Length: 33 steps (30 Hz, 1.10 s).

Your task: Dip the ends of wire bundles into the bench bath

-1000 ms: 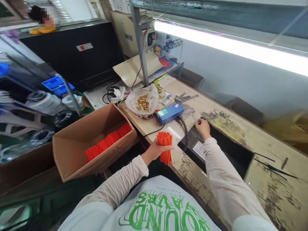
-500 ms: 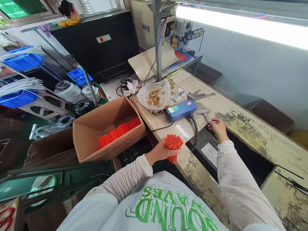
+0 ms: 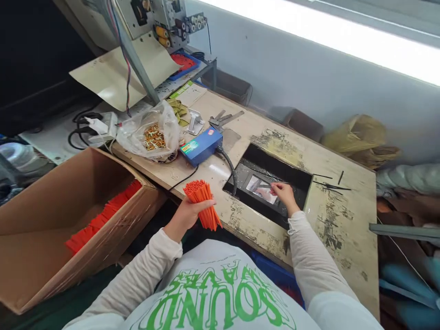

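Note:
My left hand [image 3: 184, 217] is closed round a thick bundle of orange-red wires [image 3: 202, 206], held upright and slightly tilted at the table's front edge. Over a recess in the table, my right hand [image 3: 283, 195] pinches a thin flat metal strip [image 3: 264, 185]. The strip lies over a shiny silver rectangle [image 3: 256, 190], which mirrors the hand and looks like a solder bath. Around it is a dark sunken box [image 3: 240, 172]. Whether the strip touches the silver surface I cannot tell.
A cardboard box [image 3: 85, 169] with more red wires [image 3: 106, 213] stands at left. On the table are a plastic bag [image 3: 127, 135] of small brass-coloured parts, a blue control box [image 3: 202, 145] with a black hose [image 3: 229, 164], calipers [image 3: 223, 120] and black strips [image 3: 332, 185].
My view has turned to the right. My right hand has brought the metal strip from the tabletop to the silver surface, which was speckled and now looks mirror-like. My left hand keeps the wires.

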### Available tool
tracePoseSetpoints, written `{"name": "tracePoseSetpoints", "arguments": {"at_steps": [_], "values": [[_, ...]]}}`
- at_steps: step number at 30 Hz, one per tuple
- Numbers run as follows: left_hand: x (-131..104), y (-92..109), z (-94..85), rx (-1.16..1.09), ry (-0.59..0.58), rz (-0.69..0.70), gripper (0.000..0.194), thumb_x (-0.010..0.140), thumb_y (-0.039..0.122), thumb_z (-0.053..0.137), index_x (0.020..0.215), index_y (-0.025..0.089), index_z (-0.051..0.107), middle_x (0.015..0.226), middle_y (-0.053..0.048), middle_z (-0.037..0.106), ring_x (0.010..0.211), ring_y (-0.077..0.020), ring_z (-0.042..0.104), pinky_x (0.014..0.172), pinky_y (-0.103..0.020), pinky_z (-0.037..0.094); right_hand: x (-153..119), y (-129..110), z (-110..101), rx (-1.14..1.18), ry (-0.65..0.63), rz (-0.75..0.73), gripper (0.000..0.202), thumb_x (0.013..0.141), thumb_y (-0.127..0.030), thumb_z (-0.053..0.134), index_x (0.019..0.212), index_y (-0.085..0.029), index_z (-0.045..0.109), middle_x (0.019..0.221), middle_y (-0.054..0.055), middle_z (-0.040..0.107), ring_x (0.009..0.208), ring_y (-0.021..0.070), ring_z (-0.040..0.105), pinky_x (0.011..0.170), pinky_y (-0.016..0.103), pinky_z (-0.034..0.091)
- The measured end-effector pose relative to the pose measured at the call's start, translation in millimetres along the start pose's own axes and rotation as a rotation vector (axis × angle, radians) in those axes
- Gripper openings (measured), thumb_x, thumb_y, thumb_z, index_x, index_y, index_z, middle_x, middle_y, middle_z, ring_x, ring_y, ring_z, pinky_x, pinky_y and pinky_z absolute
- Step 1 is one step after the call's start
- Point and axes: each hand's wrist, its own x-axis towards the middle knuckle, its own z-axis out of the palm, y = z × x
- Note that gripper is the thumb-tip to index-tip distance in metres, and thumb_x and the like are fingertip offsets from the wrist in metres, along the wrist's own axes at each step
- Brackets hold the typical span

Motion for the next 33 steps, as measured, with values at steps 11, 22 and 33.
{"name": "tracePoseSetpoints", "arguments": {"at_steps": [11, 22, 33], "values": [[-7, -3, 13.3, -0.131, -0.039, -0.181, 0.038, 0.047, 0.019, 0.087, 0.077, 0.013, 0.064, 0.068, 0.0, 0.065, 0.063, -0.0147, 0.063, 0.065, -0.029, 0.048, 24, 3, 27, -0.187, -0.075, -0.04, 0.026, 0.078, -0.029, 0.057, 0.09, -0.013, 0.074, 0.066, 0.005, 0.073, 0.068, 0.0222, 0.072, 0.07, 0.033, 0.056], [-14, 0, 10.6, -0.239, -0.216, -0.248, 0.037, 0.05, 0.019, 0.085, 0.08, 0.012, 0.063, 0.067, 0.001, 0.062, 0.063, -0.0135, 0.062, 0.066, -0.03, 0.048, 18, 37, -19, -0.697, -0.079, -0.119, 0.035, 0.078, -0.036, 0.053, 0.095, -0.018, 0.077, 0.068, 0.008, 0.074, 0.08, 0.0298, 0.072, 0.073, 0.037, 0.052], [-19, 3, 14.5, -0.215, -0.272, -0.201, 0.035, 0.052, 0.019, 0.083, 0.08, 0.013, 0.063, 0.07, -0.001, 0.063, 0.063, -0.0142, 0.061, 0.065, -0.029, 0.047, 5, 51, -68, -1.1, -0.066, -0.098, 0.03, 0.08, -0.03, 0.053, 0.089, -0.021, 0.079, 0.087, 0.016, 0.076, 0.078, 0.0342, 0.072, 0.066, 0.039, 0.052]]}}
